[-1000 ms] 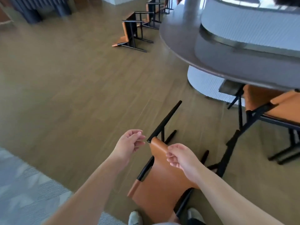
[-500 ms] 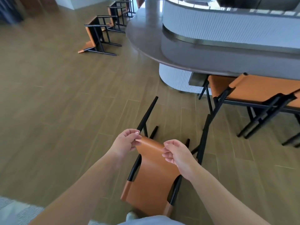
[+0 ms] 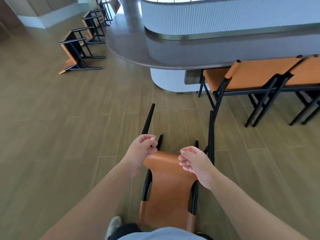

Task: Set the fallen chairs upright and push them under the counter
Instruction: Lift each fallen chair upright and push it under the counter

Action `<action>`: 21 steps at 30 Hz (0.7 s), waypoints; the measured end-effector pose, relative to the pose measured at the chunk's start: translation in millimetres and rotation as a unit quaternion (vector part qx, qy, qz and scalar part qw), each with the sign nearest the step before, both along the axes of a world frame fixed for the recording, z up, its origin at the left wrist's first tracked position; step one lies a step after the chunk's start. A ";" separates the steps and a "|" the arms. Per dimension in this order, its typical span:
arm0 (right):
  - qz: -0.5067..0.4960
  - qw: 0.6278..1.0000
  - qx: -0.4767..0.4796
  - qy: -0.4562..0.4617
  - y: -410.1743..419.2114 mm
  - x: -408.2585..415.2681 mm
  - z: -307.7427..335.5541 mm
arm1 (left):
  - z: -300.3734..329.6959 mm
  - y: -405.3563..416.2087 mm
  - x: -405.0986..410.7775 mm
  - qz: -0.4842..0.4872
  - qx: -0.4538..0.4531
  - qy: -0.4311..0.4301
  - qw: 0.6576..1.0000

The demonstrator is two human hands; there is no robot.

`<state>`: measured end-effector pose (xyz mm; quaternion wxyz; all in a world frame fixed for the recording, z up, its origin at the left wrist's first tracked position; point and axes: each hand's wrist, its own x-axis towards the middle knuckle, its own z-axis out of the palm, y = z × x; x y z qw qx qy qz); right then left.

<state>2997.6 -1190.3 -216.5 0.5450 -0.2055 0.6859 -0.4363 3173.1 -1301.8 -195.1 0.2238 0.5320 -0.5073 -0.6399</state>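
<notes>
A fallen chair [image 3: 170, 184] with an orange leather seat and black metal frame lies on the wood floor right in front of me, legs pointing away toward the counter [image 3: 131, 49]. My left hand [image 3: 141, 151] is curled at the left corner of the leather's far edge, over the frame bar. At the right corner, my right hand [image 3: 194, 163] is curled the same way. A second fallen chair [image 3: 76, 51] lies on its side at the far left, and a third fallen chair [image 3: 94, 26] lies behind it.
Two upright orange chairs [image 3: 256, 75] [image 3: 308, 70] stand tucked under the counter's grey curved top at the right. The counter's white ribbed base [image 3: 169, 80] is straight ahead. My shoe [image 3: 114, 226] is beside the chair's near end.
The view has swung left to right, so the chair now lies straight ahead. Both hands have stayed at the leather's far edge, and the left one has closed in on its corner.
</notes>
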 end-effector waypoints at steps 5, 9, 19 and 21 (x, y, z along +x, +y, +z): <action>-0.102 0.994 0.007 0.036 -25.9 39.4 -11.3 | -17.4 -55.9 32.0 -0.068 0.017 0.017 0.997; -0.181 0.981 0.023 0.062 -66.9 110.1 -17.3 | -30.2 -108.6 88.5 -0.118 0.036 0.007 0.992; -0.237 0.968 0.006 0.086 -131.5 222.9 1.3 | -26.8 -181.1 158.5 -0.187 0.054 0.016 0.981; -0.267 0.961 0.001 0.076 -118.6 229.2 4.3 | -27.9 -172.5 157.9 -0.210 0.060 0.016 0.976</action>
